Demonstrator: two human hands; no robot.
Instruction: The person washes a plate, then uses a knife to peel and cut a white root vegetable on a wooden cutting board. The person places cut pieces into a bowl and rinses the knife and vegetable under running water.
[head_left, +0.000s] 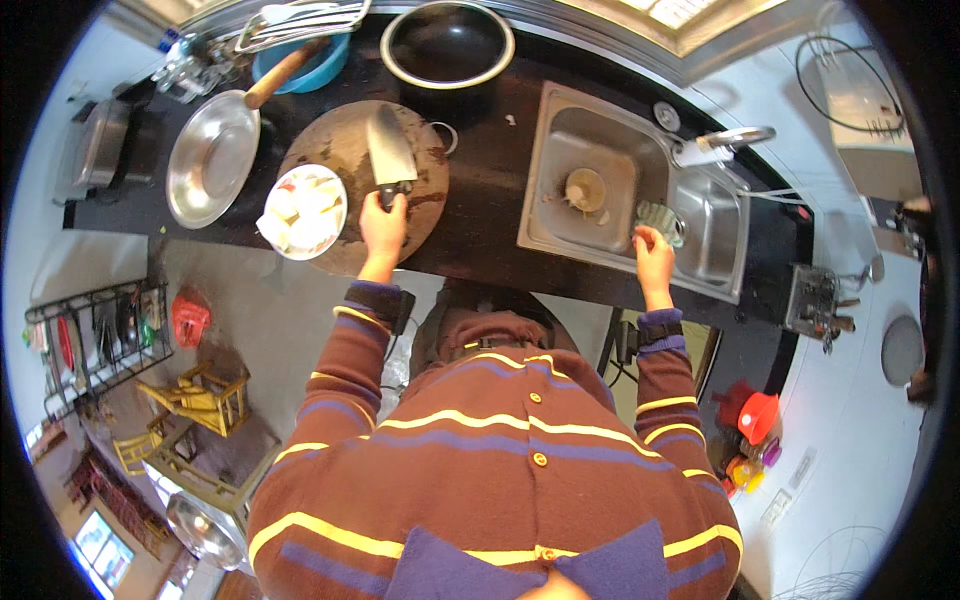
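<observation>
My left hand (384, 225) grips the black handle of a cleaver (391, 154), whose broad blade points away from me over a round wooden chopping board (427, 180). Left of that hand, a white plate (341, 206) heaped with pale cut pieces stands partly on the board. My right hand (654, 259) is at the near side of the steel sink (534, 191), its fingertips at a greenish striped cloth (660, 217) on the divider between the two basins; whether they pinch it is unclear. Some pale scraps lie around the drain strainer (585, 190) in the larger basin.
A steel wok (214, 161) with a wooden handle stands left of the board, near a blue basin (334, 64). A large dark bowl (390, 56) with a pale rim is behind the board. The faucet (739, 136) rises behind the sink; a wire utensil rack (810, 300) is at the right.
</observation>
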